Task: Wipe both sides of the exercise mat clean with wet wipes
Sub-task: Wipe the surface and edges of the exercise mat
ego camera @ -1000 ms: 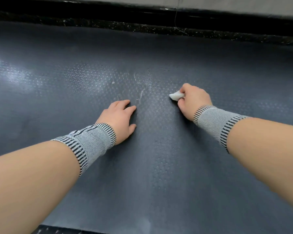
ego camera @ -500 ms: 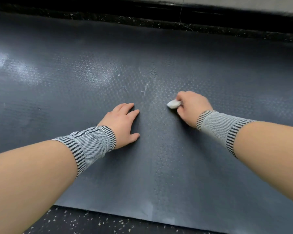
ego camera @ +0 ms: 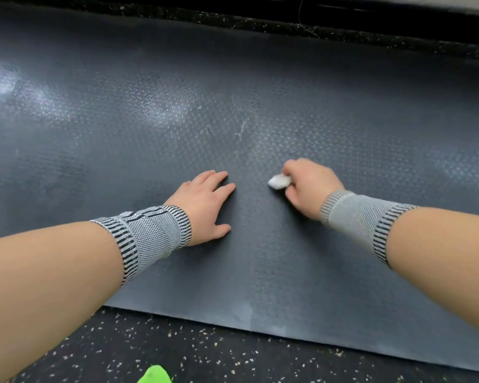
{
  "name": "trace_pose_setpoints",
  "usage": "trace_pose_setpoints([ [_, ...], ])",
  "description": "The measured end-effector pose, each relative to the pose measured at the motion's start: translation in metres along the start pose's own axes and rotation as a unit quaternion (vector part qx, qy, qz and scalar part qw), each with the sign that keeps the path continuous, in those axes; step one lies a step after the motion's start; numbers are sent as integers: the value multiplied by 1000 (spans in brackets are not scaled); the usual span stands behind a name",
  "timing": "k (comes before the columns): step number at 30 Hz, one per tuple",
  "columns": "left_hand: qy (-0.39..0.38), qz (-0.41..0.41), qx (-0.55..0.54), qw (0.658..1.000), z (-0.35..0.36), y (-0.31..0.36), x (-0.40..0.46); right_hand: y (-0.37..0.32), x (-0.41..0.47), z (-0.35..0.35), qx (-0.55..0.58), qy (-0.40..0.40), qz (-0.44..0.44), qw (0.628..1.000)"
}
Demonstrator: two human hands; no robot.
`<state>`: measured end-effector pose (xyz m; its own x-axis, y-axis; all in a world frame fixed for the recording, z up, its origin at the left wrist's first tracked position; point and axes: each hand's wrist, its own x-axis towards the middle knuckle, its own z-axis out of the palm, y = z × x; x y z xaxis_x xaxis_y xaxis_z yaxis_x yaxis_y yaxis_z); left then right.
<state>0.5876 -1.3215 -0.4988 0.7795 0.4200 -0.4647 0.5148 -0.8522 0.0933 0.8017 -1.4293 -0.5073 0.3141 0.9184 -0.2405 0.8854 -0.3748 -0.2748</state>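
- Black speckled floor runs along the near side of both hands and shows again as a strip beyond them.
- Dark grey exercise mat lies flat on that floor, under both hands, with pale smears just ahead of them.
- Left hand rests palm down on the mat, fingers straight, holding nothing.
- Right hand curls around a bunched white wet wipe, pressing it onto the mat; the wipe pokes out toward the left hand.
- Striped grey wristbands cover both wrists.
- Something bright green shows nearer than the left arm.
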Motion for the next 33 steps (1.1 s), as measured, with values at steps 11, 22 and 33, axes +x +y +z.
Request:
trace_pose_setpoints([
  [11,-14,28,26,999,12,8,-25,-73,-73,34,22,-109,-176,978],
  [22,-37,41,50,997,27,5,-53,-60,-68,32,40,-35,67,996],
  [33,-53,51,64,995,33,10,-68,-45,-79,23,10,-71,9,997],
])
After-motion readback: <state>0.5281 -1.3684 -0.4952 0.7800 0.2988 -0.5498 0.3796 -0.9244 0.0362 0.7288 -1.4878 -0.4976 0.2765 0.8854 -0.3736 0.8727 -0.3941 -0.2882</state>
